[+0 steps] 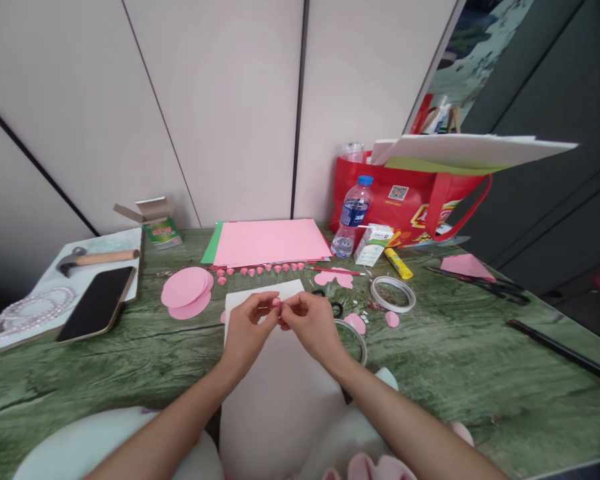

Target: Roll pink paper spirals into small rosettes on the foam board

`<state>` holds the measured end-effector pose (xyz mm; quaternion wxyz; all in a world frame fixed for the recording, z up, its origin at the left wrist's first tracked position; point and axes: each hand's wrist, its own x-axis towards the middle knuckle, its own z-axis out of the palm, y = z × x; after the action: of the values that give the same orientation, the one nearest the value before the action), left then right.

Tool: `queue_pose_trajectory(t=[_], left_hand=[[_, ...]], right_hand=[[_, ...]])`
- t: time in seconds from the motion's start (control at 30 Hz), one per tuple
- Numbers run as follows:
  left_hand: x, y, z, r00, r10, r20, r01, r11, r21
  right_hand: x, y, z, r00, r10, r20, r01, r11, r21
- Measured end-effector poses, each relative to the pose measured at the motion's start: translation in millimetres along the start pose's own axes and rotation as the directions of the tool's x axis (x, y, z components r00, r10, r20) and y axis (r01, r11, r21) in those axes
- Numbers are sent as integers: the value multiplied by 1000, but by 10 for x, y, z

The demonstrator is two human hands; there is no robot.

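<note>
Between the fingertips of both hands is a small pink rolled paper rosette (277,303). My left hand (253,323) pinches it from the left, and my right hand (313,323) meets it from the right, fingers curled together. Both hands are just above a white paper sheet (270,373) that hangs over the table's near edge. Beyond them, several similar small pink rosettes (260,269) stand in a row along a stack of pink paper (273,241). Pink paper circles (186,290) lie in a pile to the left.
On the left are a hammer (100,257), a phone (97,303), beads (40,310) and a small open box (161,230). To the right lie tape rolls (393,294), a glue stick (399,263), scissors (485,283) and a black rod (560,348). A bottle (353,217) stands by a red bag (405,200).
</note>
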<state>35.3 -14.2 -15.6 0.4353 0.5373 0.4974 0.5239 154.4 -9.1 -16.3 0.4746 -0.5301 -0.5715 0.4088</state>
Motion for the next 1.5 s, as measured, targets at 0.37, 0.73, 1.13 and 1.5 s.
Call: queue_pose_trajectory(t=[0.37, 0.73, 1.13, 1.5], left_hand=[[2, -2, 23, 992, -127, -7, 125, 982, -144], [16, -18, -3, 997, -83, -2, 83, 996, -33], [26, 15, -37, 997, -54, 57, 54, 999, -5], [34, 38, -45, 993, -89, 81, 88, 996, 18]], right_hand=[[-21, -30, 0, 997, -77, -17, 75, 994, -81], [37, 65, -4, 999, 12, 49, -14, 999, 44], [45, 60, -44, 995, -30, 94, 44, 988, -148], [25, 55, -54, 993, -28, 112, 49, 981, -185]])
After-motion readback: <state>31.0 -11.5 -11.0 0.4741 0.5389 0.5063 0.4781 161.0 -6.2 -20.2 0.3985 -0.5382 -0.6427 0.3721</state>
